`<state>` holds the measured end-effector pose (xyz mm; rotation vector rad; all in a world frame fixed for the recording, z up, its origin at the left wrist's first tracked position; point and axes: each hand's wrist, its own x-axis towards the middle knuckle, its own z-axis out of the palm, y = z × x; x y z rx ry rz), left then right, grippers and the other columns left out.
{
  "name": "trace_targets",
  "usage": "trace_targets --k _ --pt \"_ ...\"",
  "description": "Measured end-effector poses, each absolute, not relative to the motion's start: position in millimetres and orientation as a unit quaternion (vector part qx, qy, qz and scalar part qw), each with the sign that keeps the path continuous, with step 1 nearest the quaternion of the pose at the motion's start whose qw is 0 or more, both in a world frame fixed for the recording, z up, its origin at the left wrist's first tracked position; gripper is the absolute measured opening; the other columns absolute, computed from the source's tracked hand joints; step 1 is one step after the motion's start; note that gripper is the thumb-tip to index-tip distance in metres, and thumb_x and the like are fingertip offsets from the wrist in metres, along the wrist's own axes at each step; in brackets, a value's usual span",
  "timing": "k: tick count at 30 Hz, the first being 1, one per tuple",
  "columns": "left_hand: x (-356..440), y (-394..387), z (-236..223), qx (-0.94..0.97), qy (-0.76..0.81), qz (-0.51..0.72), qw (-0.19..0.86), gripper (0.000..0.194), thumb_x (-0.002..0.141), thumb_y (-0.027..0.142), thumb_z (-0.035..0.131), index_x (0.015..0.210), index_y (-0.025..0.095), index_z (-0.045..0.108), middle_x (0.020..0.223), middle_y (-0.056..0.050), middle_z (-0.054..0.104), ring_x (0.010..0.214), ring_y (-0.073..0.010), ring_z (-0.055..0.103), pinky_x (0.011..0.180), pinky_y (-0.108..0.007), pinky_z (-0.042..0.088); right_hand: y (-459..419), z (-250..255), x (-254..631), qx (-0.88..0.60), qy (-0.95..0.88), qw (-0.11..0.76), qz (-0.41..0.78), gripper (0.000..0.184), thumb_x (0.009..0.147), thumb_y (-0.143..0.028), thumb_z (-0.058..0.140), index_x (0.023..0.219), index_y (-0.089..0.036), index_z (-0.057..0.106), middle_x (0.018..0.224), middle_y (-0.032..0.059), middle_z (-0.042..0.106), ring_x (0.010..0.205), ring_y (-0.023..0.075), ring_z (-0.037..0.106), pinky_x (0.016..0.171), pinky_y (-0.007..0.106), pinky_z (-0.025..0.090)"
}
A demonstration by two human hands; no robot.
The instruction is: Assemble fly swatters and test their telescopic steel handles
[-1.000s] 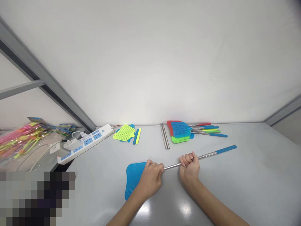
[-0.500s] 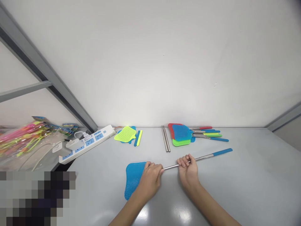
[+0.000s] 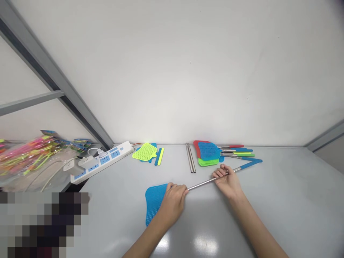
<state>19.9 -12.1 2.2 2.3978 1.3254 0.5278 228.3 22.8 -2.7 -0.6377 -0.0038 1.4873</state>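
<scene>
A blue fly swatter (image 3: 155,200) with a metal telescopic rod is held across the front of the table by both hands. My left hand (image 3: 174,200) is closed round the neck, where the head meets the rod, and covers part of the head. Farther along the rod, my right hand (image 3: 225,179) has its fingers curled about the metal just short of the blue grip, palm turned up. The far end of the grip overlaps a handle in the pile of fly swatters (image 3: 208,151), which has red, blue and green heads.
Two metal rods (image 3: 190,157) lie left of the pile. Yellow and blue swatter heads (image 3: 145,152) and two loose grips (image 3: 159,156) are near the wall. A power strip (image 3: 102,163) with plugs and plastic-bagged colourful items (image 3: 29,157) occupy the left side.
My right hand has slid outward along the rod, toward the blue grip. The rod's far end has risen toward the pile. My left hand keeps its hold on the neck.
</scene>
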Motion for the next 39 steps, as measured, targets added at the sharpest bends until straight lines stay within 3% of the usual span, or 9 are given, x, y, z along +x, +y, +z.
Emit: trace_targets --k 11,39 --pt "21.5 -12.4 1.5 0.845 0.471 0.177 0.182 0.03 0.086 0.026 0.022 0.068 0.018 0.045 0.063 0.001 0.048 0.064 -0.0128 0.041 0.07 -0.029 0.03 23.6 -0.9 244.8 -0.277 0.036 0.689 0.669 0.016 0.07 -0.015 0.043 0.057 -0.016 0.034 0.042 -0.0091 0.018 0.035 0.0043 0.021 0.037 0.018 0.023" --pt "22.7 -12.4 6.0 0.842 0.468 0.168 0.21 0.033 0.086 0.029 0.022 0.07 0.019 0.048 0.064 0.0 0.048 0.066 -0.0135 0.042 0.07 -0.028 0.032 23.6 4.9 273.2 -0.311 0.058 0.718 0.619 0.015 0.067 -0.012 0.042 0.056 -0.017 0.034 0.04 -0.0083 0.022 0.035 0.0051 0.023 0.035 0.018 0.024"
